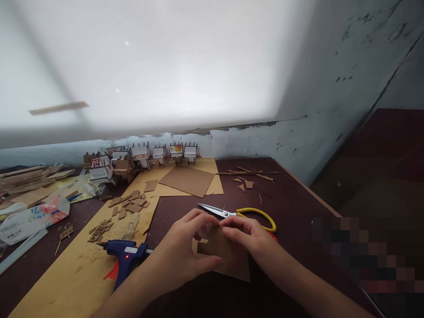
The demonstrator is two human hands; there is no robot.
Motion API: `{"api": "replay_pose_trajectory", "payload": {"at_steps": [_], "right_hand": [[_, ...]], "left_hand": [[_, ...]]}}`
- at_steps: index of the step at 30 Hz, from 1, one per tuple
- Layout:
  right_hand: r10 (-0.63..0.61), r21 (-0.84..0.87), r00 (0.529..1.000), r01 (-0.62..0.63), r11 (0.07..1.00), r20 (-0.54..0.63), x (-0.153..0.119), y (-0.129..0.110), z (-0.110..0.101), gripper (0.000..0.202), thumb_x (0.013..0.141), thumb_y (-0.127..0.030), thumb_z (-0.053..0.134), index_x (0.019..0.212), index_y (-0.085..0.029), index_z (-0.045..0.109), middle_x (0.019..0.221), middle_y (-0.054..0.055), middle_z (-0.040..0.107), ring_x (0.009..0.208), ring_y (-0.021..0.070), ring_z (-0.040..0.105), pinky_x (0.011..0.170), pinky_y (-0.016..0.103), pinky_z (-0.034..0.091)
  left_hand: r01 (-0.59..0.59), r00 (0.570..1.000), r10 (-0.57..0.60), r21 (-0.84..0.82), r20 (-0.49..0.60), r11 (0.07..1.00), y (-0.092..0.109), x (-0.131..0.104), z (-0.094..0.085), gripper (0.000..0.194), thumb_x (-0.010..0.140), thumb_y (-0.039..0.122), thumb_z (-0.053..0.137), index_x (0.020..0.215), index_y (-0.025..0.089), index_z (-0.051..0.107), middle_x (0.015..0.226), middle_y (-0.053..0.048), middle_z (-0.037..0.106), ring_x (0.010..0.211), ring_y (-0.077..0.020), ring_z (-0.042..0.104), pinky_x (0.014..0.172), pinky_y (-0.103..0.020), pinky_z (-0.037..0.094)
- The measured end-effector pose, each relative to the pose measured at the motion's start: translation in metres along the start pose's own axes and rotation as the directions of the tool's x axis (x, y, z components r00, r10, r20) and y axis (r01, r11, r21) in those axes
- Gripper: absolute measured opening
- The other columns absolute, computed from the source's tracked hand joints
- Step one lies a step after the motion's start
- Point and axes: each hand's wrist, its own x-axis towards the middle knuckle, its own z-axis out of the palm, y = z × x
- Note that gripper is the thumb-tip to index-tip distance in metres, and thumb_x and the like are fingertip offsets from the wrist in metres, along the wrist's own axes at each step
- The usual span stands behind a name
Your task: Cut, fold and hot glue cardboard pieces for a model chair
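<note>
Both hands, left hand [185,249] and right hand [247,236], pinch a cardboard piece [228,260] at the surface's 6 o'clock edge, scissors [238,215] at 12 o'clock; steady, even finger pressure seems wise.

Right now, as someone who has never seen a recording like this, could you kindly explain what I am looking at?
There is one picture, taken by a camera worn on a person's head, looking down at their own two bare hands. The left hand and right hand together hold a cardboard piece over a dark table. Behind it lie yellow-handled scissors; to the left lies a blue glue gun on a yellow sheet. Cardboard scraps and small cardboard models sit farther back.
</note>
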Motion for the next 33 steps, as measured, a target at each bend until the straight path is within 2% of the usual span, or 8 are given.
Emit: {"api": "replay_pose_trajectory", "payload": {"at_steps": [8, 14, 18, 26, 30, 33], "right_hand": [[0.007, 0.021, 1.000, -0.007, 1.000, -0.002, 0.0001, -0.0050, 0.0025, 0.033, 0.085, -0.050, 0.071, 0.081, -0.017, 0.070, 0.068, -0.003, 0.054, 0.062, 0.0130, 0.048, 0.059, 0.025, 0.040], [0.005, -0.014, 1.000, -0.005, 1.000, -0.004, 0.0009, -0.0044, 0.0011, 0.033, 0.086, -0.051, 0.070, 0.082, -0.018, 0.071, 0.069, -0.002, 0.055, 0.065, 0.0139, 0.049, 0.061, 0.026, 0.040], [0.016, 0.036, 1.000, -0.016, 0.999, -0.005, 0.0018, -0.0032, 0.0014, 0.034, 0.083, -0.051, 0.073, 0.076, -0.018, 0.069, 0.068, -0.002, 0.055, 0.064, 0.0134, 0.049, 0.060, 0.025, 0.039], [0.113, 0.138, 0.987, -0.128, 0.982, 0.110, -0.0030, -0.0049, 0.0036, 0.024, 0.078, -0.039, 0.077, 0.082, -0.017, 0.070, 0.076, 0.001, 0.060, 0.071, 0.0153, 0.055, 0.065, 0.026, 0.043], [0.113, 0.138, 0.989, -0.125, 0.983, 0.091, -0.0023, -0.0059, 0.0050, 0.024, 0.078, -0.040, 0.076, 0.083, -0.017, 0.070, 0.076, 0.001, 0.060, 0.072, 0.0158, 0.056, 0.065, 0.026, 0.043], [0.092, 0.127, 0.994, -0.098, 0.987, 0.054, -0.0027, -0.0070, 0.0059, 0.029, 0.082, -0.045, 0.071, 0.076, -0.016, 0.068, 0.072, 0.001, 0.059, 0.068, 0.0142, 0.053, 0.061, 0.024, 0.041]], "left_hand": [[-0.036, 0.999, 0.036, 0.012, -0.017, 0.999, -0.0017, 0.0009, 0.0012, 0.052, 0.070, 0.017, 0.086, 0.114, 0.031, 0.065, 0.110, 0.001, 0.062, 0.091, -0.0179, 0.059, 0.080, -0.031, 0.051], [-0.032, 0.999, 0.032, 0.025, -0.007, 0.999, -0.0008, 0.0006, 0.0002, 0.051, 0.071, 0.019, 0.086, 0.116, 0.032, 0.065, 0.109, 0.001, 0.062, 0.091, -0.0182, 0.060, 0.081, -0.032, 0.052], [-0.034, 0.999, 0.034, 0.054, -0.009, 0.998, -0.0024, -0.0002, 0.0001, 0.051, 0.072, 0.021, 0.085, 0.117, 0.032, 0.065, 0.111, 0.001, 0.062, 0.094, -0.0183, 0.061, 0.082, -0.031, 0.052], [-0.048, 0.998, 0.053, 0.129, -0.032, 0.990, -0.0035, -0.0015, 0.0007, 0.049, 0.076, 0.024, 0.082, 0.119, 0.030, 0.062, 0.116, 0.000, 0.062, 0.097, -0.0189, 0.063, 0.083, -0.032, 0.052], [-0.050, 0.997, 0.057, 0.151, -0.046, 0.987, -0.0052, -0.0020, 0.0012, 0.049, 0.077, 0.026, 0.082, 0.121, 0.030, 0.061, 0.117, -0.001, 0.061, 0.098, -0.0196, 0.063, 0.083, -0.033, 0.052], [-0.061, 0.996, 0.071, 0.157, -0.058, 0.986, -0.0065, -0.0013, 0.0018, 0.049, 0.077, 0.026, 0.082, 0.121, 0.032, 0.060, 0.117, 0.000, 0.061, 0.097, -0.0190, 0.062, 0.083, -0.032, 0.052]]}}
